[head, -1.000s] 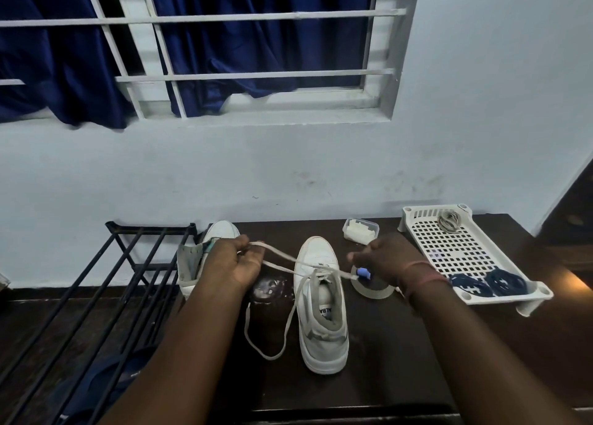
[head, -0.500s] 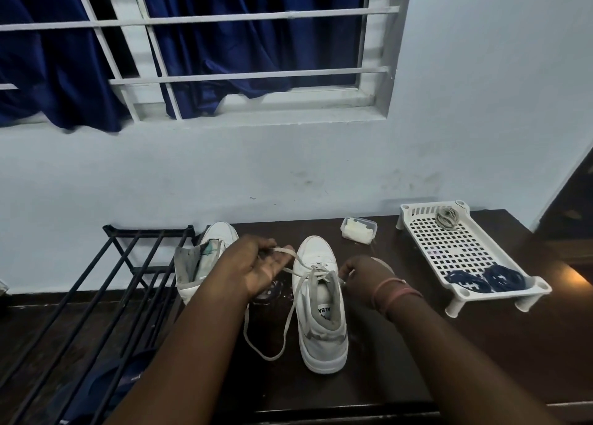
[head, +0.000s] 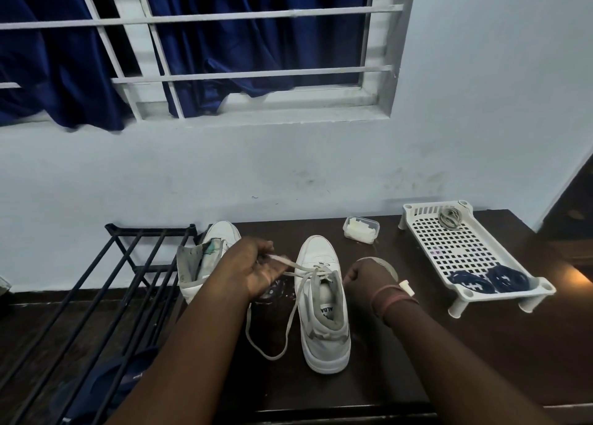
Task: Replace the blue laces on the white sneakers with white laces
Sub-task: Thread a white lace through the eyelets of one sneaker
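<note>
Between our two hands, the white lace runs crosswise: our left hand pinches one end, our right hand curls beside the sneaker, its grip hidden; blue laces lie in the tray.

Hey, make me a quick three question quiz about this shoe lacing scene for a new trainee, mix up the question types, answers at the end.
1. True or false: the blue laces lie in the white tray.
2. Which hand holds the white lace? A) left hand B) right hand C) neither
3. Fill in: the laced sneaker stands on the dark ____.

Key: 1 true; 2 A; 3 table.
</note>
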